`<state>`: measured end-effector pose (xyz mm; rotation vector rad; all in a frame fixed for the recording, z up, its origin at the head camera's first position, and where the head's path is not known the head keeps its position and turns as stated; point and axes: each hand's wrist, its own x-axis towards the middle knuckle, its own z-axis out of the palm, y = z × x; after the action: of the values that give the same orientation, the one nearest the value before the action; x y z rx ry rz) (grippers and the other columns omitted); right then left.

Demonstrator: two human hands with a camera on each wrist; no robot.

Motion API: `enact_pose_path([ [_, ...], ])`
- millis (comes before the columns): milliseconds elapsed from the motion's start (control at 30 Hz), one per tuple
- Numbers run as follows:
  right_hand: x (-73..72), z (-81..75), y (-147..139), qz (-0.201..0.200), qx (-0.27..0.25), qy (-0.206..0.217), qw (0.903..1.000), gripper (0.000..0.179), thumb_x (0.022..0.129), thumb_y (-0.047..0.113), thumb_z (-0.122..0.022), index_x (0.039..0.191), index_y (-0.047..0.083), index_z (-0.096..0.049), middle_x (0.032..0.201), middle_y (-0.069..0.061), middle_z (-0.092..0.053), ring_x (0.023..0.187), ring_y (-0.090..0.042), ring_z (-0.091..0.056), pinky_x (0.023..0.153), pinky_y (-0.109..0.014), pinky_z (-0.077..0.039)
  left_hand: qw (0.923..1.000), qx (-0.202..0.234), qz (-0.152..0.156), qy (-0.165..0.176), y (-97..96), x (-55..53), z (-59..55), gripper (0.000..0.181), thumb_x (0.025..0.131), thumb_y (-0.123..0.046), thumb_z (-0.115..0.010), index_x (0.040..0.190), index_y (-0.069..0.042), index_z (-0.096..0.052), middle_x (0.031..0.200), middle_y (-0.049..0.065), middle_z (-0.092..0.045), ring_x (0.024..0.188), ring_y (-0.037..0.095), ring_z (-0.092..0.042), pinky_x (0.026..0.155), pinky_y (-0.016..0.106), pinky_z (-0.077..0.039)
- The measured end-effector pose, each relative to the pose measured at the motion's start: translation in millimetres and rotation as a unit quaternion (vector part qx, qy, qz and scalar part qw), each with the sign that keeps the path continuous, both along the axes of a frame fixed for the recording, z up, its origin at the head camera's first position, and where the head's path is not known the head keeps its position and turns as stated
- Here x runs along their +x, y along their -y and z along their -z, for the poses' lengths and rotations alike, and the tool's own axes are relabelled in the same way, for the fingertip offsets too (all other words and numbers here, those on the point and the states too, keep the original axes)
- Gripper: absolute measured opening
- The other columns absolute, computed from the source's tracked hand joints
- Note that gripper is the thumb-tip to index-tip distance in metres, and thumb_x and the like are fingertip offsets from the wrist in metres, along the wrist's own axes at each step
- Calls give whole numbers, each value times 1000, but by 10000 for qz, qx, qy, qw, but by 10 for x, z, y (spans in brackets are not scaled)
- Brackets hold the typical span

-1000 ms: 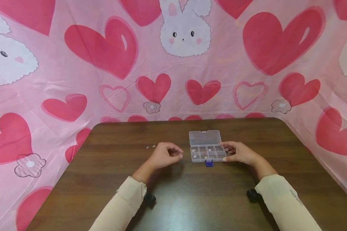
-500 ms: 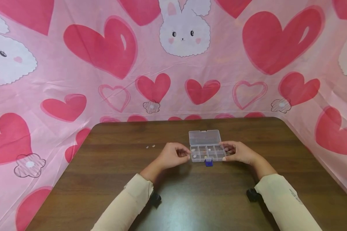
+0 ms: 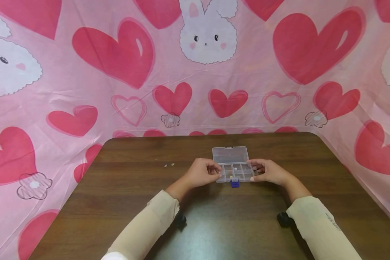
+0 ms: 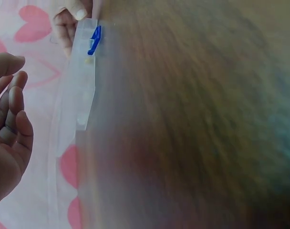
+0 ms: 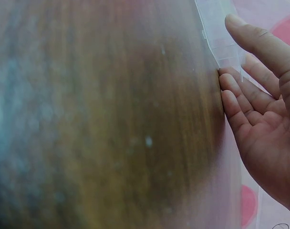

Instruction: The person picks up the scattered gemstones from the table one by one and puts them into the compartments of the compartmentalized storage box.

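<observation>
A clear plastic compartment box (image 3: 242, 179) sits on the table, its lid (image 3: 230, 154) tipped back and a blue latch (image 3: 235, 183) at the front. Several tiny pale pieces lie in its compartments, too small to identify. My left hand (image 3: 202, 173) is over the box's left end, thumb and fingertips drawn together; whether a small piece is between them cannot be seen. In the left wrist view, the left hand's fingers (image 4: 22, 126) are bent near the box. My right hand (image 3: 270, 172) holds the box's right end, thumb at the front corner, the other fingers along the side.
Two tiny pale pieces, one here (image 3: 165, 165) and another piece (image 3: 173, 164) beside it, lie on the brown wooden table (image 3: 133, 202) left of the box. A pink cloth (image 3: 253, 47) with hearts and rabbits hangs behind the table.
My left hand has moved right, from beside the box to over its left compartments, hiding the pieces there. The right hand and the box have stayed in place.
</observation>
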<state>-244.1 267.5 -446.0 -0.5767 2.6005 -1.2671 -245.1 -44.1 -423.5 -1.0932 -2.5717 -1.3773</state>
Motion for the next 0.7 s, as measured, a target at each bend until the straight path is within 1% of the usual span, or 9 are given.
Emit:
enact_pose_path([
  [200,3,6,-6,6,-15,25,10000,67,79,19,-83,135,-2,-53,124,-19,-60,109,-31,-56,93,-41,-47,9998,-158,73,-66,-106,-56,26,9,77,-7,-80,85,-6,-75,72,-3,-68,63,1,-56,58,19,-48],
  [267,0,9,-8,-12,-15,11,10000,67,79,19,-83,135,-3,-52,124,-19,-60,109,-31,-56,93,-42,-47,9997,-210,87,-65,-142,-70,34,9,77,-7,-80,85,-5,-75,72,-3,-68,63,0,-56,58,18,-48],
  [467,6,5,-19,24,39,21,10000,67,79,20,-83,135,-4,-52,122,-19,-60,109,-32,-56,95,-49,-45,9990,-447,54,-8,-274,-109,74,7,78,-10,-81,84,-8,-77,70,-6,-68,62,-3,-55,57,16,-47],
  [567,10,-2,-13,0,14,12,10000,67,79,19,-82,135,-4,-52,121,-19,-61,108,-32,-56,95,-50,-45,9985,-549,58,-20,-345,-121,101,6,79,-11,-81,83,-9,-77,70,-6,-68,61,-3,-54,58,15,-46],
  [700,21,-9,4,-34,-36,-29,10000,66,79,17,-82,134,-5,-53,119,-18,-62,106,-30,-57,94,-47,-46,9974,-700,-9,-159,-434,-137,144,6,79,-12,-81,82,-10,-76,72,-7,-69,62,-4,-53,59,13,-46],
])
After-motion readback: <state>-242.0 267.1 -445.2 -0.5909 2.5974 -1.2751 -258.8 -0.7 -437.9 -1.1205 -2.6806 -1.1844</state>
